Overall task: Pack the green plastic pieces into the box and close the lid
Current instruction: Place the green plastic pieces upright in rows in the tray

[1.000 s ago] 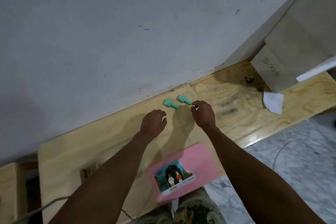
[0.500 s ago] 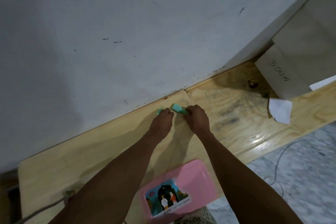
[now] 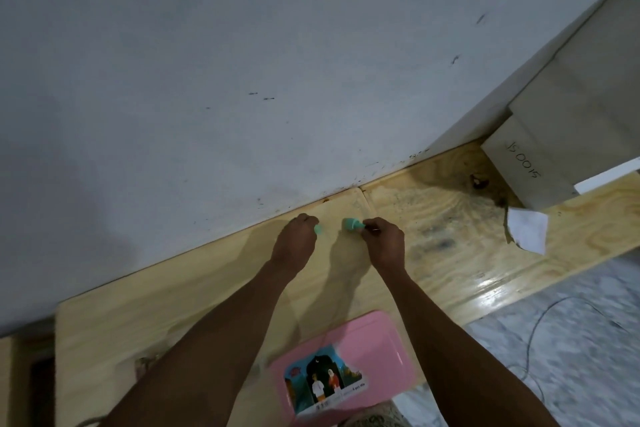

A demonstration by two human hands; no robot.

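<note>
Both my hands now off open tabletop, up by wall — left hand [image 3: 294, 243] grip closed on one green piece [image 3: 318, 228], right hand [image 3: 382, 243] grip pinching second green piece [image 3: 351, 224]. Both picked up; pink box [image 3: 341, 366], lid shut, waits nearer me — needs opening first.

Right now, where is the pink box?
In the head view the pink box lies shut at the near edge of the wooden table, low in the middle, between the person's forearms and well short of both hands.
</note>
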